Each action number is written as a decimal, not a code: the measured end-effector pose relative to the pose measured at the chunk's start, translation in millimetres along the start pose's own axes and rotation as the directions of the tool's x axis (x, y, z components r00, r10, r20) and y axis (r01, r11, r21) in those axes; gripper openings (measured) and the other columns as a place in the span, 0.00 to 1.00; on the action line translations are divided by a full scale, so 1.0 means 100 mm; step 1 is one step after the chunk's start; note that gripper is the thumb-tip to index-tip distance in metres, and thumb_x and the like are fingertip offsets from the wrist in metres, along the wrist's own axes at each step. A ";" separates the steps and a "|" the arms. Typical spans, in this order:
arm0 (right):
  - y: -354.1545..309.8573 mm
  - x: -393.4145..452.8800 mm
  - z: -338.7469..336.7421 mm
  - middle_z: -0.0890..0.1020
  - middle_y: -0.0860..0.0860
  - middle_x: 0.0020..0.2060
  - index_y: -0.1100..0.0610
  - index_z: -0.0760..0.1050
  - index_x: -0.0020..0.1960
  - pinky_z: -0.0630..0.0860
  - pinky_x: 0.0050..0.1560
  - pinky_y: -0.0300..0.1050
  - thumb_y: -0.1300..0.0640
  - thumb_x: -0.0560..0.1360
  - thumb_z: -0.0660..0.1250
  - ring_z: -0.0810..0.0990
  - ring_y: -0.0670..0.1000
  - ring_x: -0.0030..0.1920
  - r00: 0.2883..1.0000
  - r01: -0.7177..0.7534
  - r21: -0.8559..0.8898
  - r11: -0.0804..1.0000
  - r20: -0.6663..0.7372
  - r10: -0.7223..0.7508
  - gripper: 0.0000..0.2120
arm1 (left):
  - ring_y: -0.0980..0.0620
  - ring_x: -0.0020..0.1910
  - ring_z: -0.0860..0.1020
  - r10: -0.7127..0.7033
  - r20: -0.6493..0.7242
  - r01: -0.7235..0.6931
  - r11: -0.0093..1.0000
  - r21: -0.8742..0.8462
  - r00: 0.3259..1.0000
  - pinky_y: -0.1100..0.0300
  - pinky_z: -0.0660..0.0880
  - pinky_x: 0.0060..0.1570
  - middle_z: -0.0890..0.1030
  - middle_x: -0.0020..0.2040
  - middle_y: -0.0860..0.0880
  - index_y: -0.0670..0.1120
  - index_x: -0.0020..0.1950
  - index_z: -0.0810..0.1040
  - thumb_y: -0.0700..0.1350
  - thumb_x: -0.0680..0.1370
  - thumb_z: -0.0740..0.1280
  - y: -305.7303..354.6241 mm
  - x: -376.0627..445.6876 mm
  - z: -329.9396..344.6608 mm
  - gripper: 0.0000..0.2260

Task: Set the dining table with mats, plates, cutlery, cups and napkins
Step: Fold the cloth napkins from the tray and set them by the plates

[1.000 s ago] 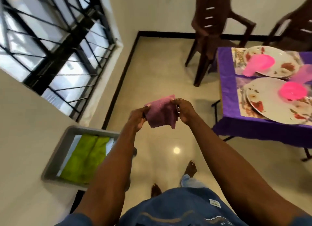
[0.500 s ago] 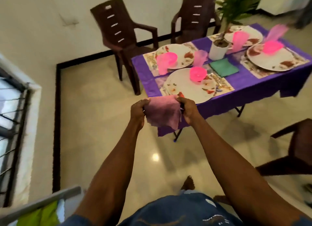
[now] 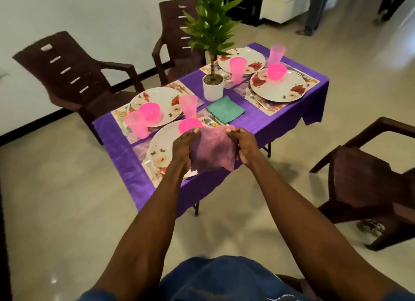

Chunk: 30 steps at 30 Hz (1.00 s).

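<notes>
A mauve napkin (image 3: 212, 151) hangs stretched between my hands in front of the near table corner. My left hand (image 3: 183, 148) pinches its left edge and my right hand (image 3: 243, 146) pinches its right edge. Behind them stands the table with a purple cloth (image 3: 269, 118). On it lie several floral plates (image 3: 278, 88) on patterned mats (image 3: 270, 108), pink cups (image 3: 238, 70), pink bowls (image 3: 149, 110) and some cutlery (image 3: 210, 121). A folded teal napkin (image 3: 225, 109) lies mid-table. The napkin and my hands hide part of the nearest plate (image 3: 161, 144).
A potted plant (image 3: 213, 87) stands at the table's centre. Dark brown chairs sit at the far left (image 3: 69, 76), behind the table (image 3: 177, 37) and at the right (image 3: 368, 179). A person's legs (image 3: 313, 10) show at the back right.
The view swung right from the window and tray toward the table, which now lies closer. Both hands kept holding the mauve napkin stretched between them.
</notes>
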State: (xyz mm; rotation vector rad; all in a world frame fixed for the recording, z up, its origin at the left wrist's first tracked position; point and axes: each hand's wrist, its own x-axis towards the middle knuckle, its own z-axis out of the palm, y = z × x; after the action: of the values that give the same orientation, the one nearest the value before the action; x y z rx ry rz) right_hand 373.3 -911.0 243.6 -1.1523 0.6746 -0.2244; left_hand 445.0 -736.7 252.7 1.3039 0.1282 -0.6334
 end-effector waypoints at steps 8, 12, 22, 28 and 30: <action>-0.42 0.98 -0.57 0.85 0.55 0.49 0.59 0.81 0.51 0.79 0.53 0.52 0.53 0.77 0.66 0.82 0.56 0.51 0.973 0.033 -0.051 0.998 -0.228 -0.044 0.11 | 0.30 0.41 0.79 -0.084 -0.100 0.122 0.870 0.478 0.991 0.41 0.77 0.41 0.78 0.44 0.31 0.36 0.56 0.75 0.36 0.68 0.71 0.16 0.89 1.16 0.17; -0.69 1.55 -0.82 0.85 0.54 0.51 0.60 0.80 0.58 0.78 0.47 0.46 0.55 0.76 0.68 0.81 0.54 0.51 0.972 0.054 0.011 0.999 -0.230 -0.050 0.13 | 0.48 0.59 0.78 -0.128 0.209 0.090 0.979 0.183 0.970 0.52 0.75 0.54 0.79 0.63 0.47 0.50 0.64 0.79 0.55 0.75 0.71 0.33 1.60 1.32 0.19; -1.37 2.68 -1.19 0.82 0.57 0.54 0.55 0.79 0.58 0.77 0.54 0.52 0.76 0.68 0.61 0.79 0.58 0.54 0.987 0.013 -0.028 1.000 -0.159 -0.018 0.25 | 0.42 0.65 0.76 -0.119 0.499 0.048 0.987 0.152 0.859 0.44 0.78 0.57 0.76 0.68 0.45 0.51 0.74 0.67 0.28 0.69 0.72 0.45 2.99 2.07 0.37; -1.56 3.06 -1.37 0.83 0.56 0.39 0.61 0.77 0.46 0.79 0.39 0.44 0.71 0.72 0.64 0.80 0.54 0.39 0.984 -0.071 0.141 0.987 -0.154 0.092 0.08 | 0.45 0.51 0.80 -0.189 0.368 0.174 0.982 0.072 0.910 0.54 0.78 0.49 0.84 0.49 0.45 0.42 0.53 0.82 0.38 0.76 0.70 0.37 3.40 2.42 0.07; -1.64 3.20 -1.49 0.81 0.53 0.36 0.58 0.77 0.41 0.75 0.38 0.44 0.69 0.70 0.64 0.78 0.54 0.39 0.979 -0.103 0.145 0.984 -0.158 0.126 0.07 | 0.47 0.47 0.78 -0.171 0.319 0.136 0.982 0.132 0.932 0.54 0.75 0.49 0.83 0.44 0.46 0.42 0.48 0.83 0.39 0.76 0.70 0.33 3.55 2.57 0.03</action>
State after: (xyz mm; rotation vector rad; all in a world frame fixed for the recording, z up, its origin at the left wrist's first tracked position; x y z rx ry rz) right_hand 563.1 -1250.2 235.3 -0.9673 0.8577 -0.2669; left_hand 688.3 -1099.0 200.7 1.2805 -0.0806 -0.9959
